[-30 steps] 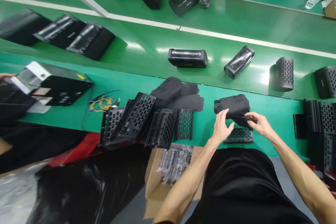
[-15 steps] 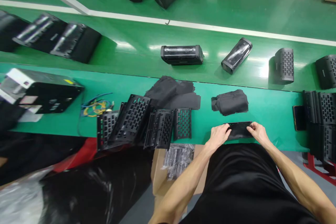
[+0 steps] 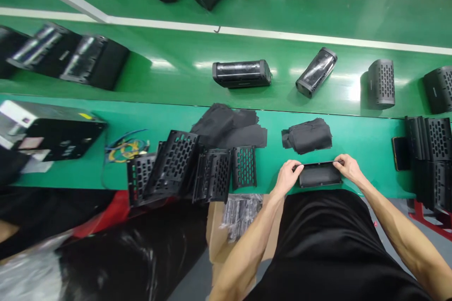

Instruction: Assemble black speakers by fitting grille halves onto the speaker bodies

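From here I see both hands pinching a matte black rectangular plastic panel (image 3: 320,175) by its short ends, near the front edge of the green table (image 3: 370,150). My left hand (image 3: 291,177) grips the 9 o'clock end, and my right hand (image 3: 348,169) grips the 3 o'clock end, fingers curled over the rim. The panel lies squarely between them. At 12 o'clock, just beyond it, sits a folded pile of black fabric (image 3: 306,136). At 9 o'clock, past my left hand, stand black perforated plastic speaker grilles (image 3: 243,167), and at 3 o'clock is a stack of similar black grilles (image 3: 438,138). At 7 o'clock, below the table edge, an open cardboard box (image 3: 217,230) holds bagged dark parts.
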Motion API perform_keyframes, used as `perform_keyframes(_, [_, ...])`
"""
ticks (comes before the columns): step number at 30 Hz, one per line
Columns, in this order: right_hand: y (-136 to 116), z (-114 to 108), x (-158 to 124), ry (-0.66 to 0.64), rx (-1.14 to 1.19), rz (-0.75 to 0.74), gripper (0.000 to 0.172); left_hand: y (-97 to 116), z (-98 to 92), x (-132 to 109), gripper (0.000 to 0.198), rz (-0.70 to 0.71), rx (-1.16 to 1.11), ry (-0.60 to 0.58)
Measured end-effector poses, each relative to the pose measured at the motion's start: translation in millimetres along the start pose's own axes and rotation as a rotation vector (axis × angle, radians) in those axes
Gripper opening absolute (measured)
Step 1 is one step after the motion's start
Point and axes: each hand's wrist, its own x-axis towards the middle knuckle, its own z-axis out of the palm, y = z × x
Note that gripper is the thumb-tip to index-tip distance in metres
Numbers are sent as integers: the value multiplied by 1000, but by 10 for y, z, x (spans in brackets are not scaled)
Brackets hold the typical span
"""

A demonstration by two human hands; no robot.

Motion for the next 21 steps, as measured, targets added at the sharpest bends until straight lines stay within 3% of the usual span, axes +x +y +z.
perform_keyframes(8, [-358, -224, -233, -156, 385, 87, 46, 321, -128, -88, 62, -69, -458, -186])
perform_keyframes(21, [-515, -322, -583, -168, 624, 83, 48, 465, -263, -325, 59, -85, -638, -220])
